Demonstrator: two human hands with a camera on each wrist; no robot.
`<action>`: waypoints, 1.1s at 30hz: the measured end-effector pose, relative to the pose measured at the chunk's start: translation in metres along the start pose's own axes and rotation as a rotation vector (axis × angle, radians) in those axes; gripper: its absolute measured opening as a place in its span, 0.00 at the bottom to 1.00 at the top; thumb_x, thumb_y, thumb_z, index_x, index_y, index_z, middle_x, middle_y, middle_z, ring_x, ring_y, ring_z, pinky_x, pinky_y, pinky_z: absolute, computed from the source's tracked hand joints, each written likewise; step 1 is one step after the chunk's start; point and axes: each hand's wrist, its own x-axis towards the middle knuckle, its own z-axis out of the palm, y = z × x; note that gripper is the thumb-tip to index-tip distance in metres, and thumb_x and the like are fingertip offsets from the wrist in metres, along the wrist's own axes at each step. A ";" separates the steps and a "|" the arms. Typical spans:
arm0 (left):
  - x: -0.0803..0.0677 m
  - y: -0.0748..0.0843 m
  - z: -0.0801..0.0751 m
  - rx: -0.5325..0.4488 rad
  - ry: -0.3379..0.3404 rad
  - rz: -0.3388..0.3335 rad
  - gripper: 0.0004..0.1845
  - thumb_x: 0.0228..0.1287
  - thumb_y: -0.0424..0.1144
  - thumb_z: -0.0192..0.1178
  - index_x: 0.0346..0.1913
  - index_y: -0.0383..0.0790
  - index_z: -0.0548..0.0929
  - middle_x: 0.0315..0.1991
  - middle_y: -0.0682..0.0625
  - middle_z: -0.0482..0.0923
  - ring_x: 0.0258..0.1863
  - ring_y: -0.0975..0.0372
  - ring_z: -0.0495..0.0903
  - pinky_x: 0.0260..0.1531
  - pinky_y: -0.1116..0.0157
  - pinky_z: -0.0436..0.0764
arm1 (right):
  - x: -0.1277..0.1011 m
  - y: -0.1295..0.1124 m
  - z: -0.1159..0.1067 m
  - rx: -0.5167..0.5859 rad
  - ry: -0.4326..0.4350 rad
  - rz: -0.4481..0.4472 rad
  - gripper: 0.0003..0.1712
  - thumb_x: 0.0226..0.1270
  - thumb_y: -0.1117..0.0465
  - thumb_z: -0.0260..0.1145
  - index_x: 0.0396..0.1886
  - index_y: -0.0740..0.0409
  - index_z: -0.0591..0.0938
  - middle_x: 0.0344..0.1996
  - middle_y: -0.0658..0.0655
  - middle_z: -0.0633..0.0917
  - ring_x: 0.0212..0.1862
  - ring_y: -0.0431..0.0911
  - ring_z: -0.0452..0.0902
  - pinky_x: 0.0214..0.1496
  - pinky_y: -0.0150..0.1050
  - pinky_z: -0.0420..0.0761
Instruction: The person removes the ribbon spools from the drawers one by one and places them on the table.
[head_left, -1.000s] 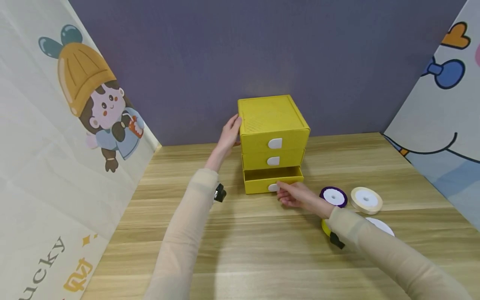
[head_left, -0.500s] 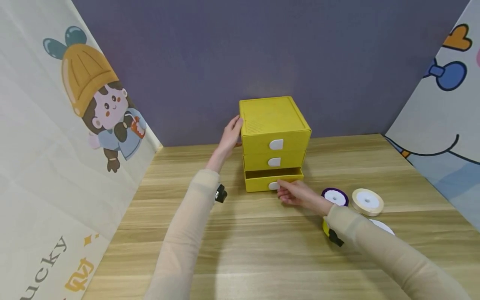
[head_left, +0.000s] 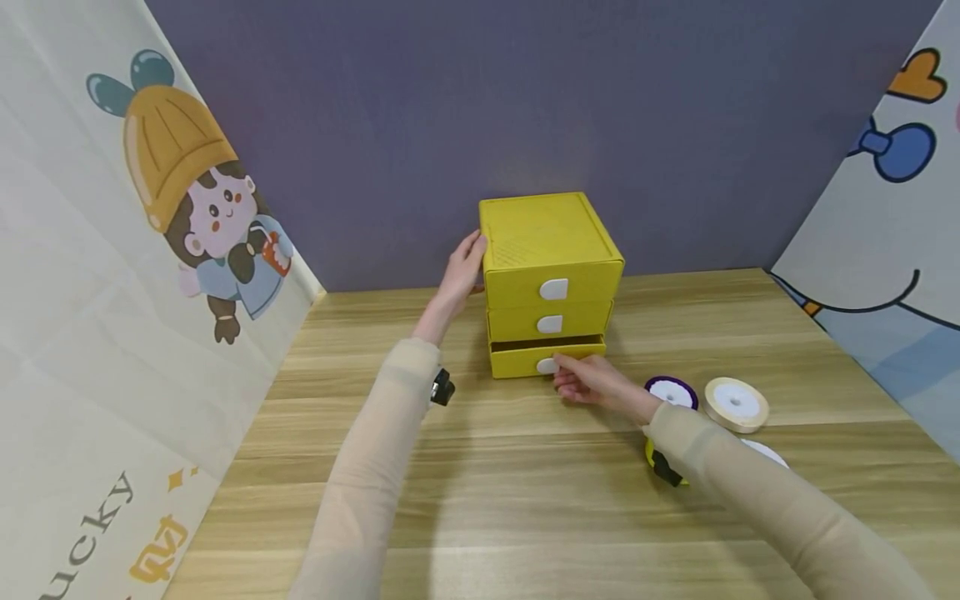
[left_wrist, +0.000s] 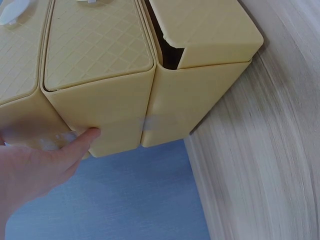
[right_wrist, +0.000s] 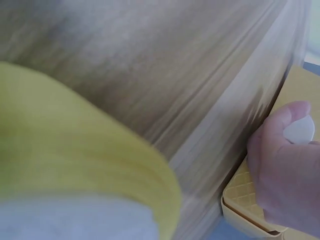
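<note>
A yellow three-drawer desktop cabinet [head_left: 551, 229] stands against the back wall. Its bottom drawer [head_left: 513, 363] is pulled out slightly, leaving a dark gap above the front; the upper two look closed. My left hand [head_left: 463, 268] rests on the cabinet's left side, a fingertip touching the side wall [left_wrist: 115, 107] in the left wrist view. At the bottom drawer's white handle [head_left: 545, 366], my right hand [head_left: 596, 382] pinches with the thumb over it and fingers curled. The right wrist view shows that thumb against the handle [right_wrist: 300, 131].
Right of the cabinet lie a purple ribbon spool [head_left: 672, 392] and a cream one [head_left: 737, 404]. A white disc [head_left: 765, 452] and a yellow spool [head_left: 650, 454] are partly hidden by the right sleeve. The blurred yellow spool [right_wrist: 90, 135] fills the right wrist view's lower left.
The bottom drawer has slid further into the cabinet, narrowing its opening. My right hand has moved back with the handle; my left hand stays on the cabinet's side.
</note>
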 end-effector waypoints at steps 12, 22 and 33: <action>-0.001 -0.001 0.000 0.021 0.005 0.010 0.32 0.79 0.57 0.40 0.80 0.53 0.52 0.78 0.48 0.55 0.71 0.51 0.67 0.63 0.48 0.76 | 0.009 -0.003 0.000 0.070 -0.008 0.000 0.20 0.77 0.52 0.57 0.38 0.68 0.78 0.21 0.48 0.85 0.21 0.34 0.78 0.27 0.25 0.80; 0.000 -0.002 0.000 0.012 0.002 0.000 0.32 0.79 0.57 0.40 0.80 0.54 0.52 0.78 0.49 0.56 0.70 0.52 0.69 0.62 0.49 0.77 | 0.014 -0.005 0.000 0.048 0.002 -0.002 0.18 0.76 0.52 0.57 0.38 0.66 0.78 0.21 0.47 0.85 0.22 0.33 0.78 0.28 0.24 0.81; 0.000 -0.001 0.000 0.015 -0.007 0.006 0.33 0.79 0.57 0.40 0.80 0.52 0.51 0.77 0.48 0.57 0.68 0.52 0.70 0.61 0.51 0.78 | 0.018 -0.008 -0.002 0.059 -0.007 -0.017 0.17 0.76 0.53 0.57 0.33 0.63 0.79 0.19 0.47 0.85 0.21 0.33 0.79 0.27 0.23 0.80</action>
